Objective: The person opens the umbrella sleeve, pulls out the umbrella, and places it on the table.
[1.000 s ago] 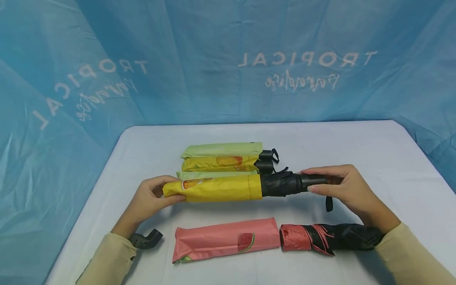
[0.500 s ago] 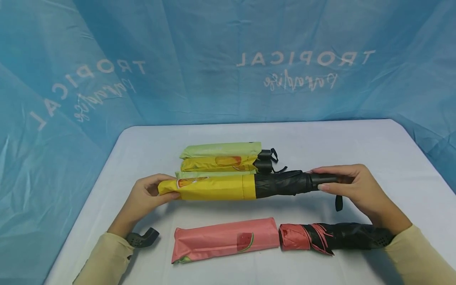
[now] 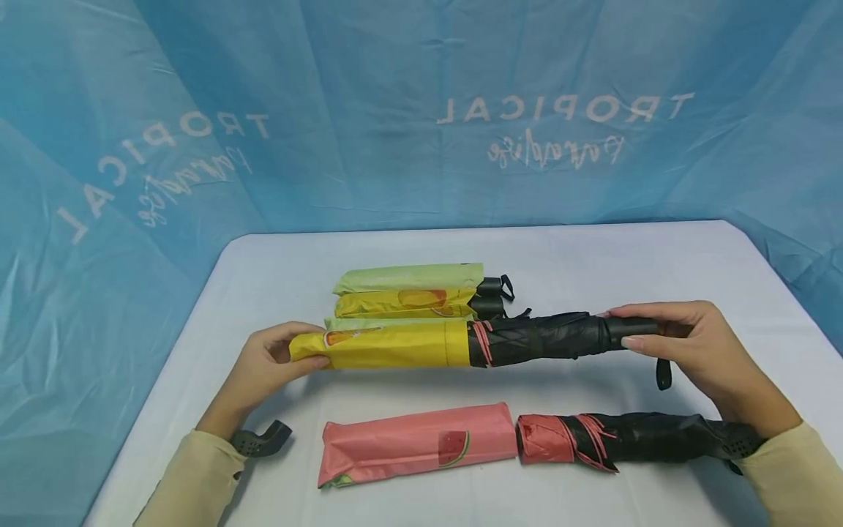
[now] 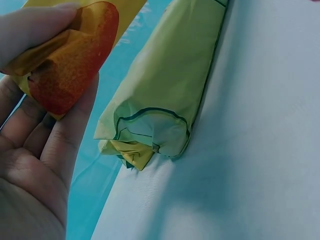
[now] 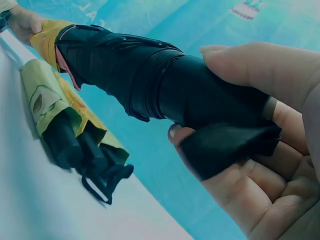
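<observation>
A table (image 3: 593, 256) covered in a plain white cloth fills the lower part of the head view, its far corners rounded. Behind its far edge and round both sides hangs a crinkled blue backdrop (image 3: 369, 110), printed with pale lettering that reads mirrored, once above the table's far edge and once on the left side. The light is soft and even, with faint shadows on the cloth

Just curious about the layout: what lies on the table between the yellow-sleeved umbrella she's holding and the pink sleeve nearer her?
Nothing; in the head view only bare white table separates the yellow sleeve from the pink sleeve.
</observation>
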The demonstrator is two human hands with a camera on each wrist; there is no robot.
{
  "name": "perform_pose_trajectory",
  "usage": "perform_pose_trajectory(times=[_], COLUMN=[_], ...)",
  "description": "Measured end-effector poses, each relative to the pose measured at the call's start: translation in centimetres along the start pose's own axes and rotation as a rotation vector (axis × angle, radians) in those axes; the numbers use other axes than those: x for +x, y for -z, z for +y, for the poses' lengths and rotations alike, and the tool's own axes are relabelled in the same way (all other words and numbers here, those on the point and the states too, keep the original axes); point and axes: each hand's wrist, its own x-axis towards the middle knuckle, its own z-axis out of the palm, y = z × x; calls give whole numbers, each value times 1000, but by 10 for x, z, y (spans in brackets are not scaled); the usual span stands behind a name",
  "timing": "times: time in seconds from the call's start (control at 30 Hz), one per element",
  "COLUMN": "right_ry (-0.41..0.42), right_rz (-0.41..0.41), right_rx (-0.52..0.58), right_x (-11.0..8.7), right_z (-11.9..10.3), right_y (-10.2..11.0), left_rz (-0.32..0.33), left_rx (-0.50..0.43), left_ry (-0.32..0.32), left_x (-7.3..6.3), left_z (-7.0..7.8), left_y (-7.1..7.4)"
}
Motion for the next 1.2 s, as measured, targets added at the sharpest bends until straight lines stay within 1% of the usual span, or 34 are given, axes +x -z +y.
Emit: perform_pose_trajectory(times=[0.13,0.27,0.33,0.5,0.57,0.67,0.73,0.9,0.97,1.0,1.13,1.2], right_ry=[-19,-32,-16,45,52,48,58,123,141,145,136,122], right_rz=[10,30,37,25,24,29,30,16,21,24,45,43], right_rx=[-15,1,5,93,97,48,53,144,160,169,139,118], right_x=[-3,-6,-7,-9,-10,-11,-12,-14,-16,-16,-20,-22], right_z=[3,7,8,12,12,11,11,14,16,17,19,20], right_y=[3,7,9,13,14,17,18,24,25,26,29,31], left_rz=[-18,-23,-19,-17,-16,-4,3,-4,-7,-9,-17,-19], left_rx=[14,14,13,16,11,21,25,13,12,12,14,11], left_ry=[-7,-24,-28,-35,-26,-7,0,-16,-16,-12,-8,-9], left_x=[0,0,0,0,0,0,-1,0,1,1,0,0], left_z=[0,0,0,0,0,1,2,1,0,0,-1,-3], left_y=[0,1,1,1,1,3,5,7,8,8,10,10])
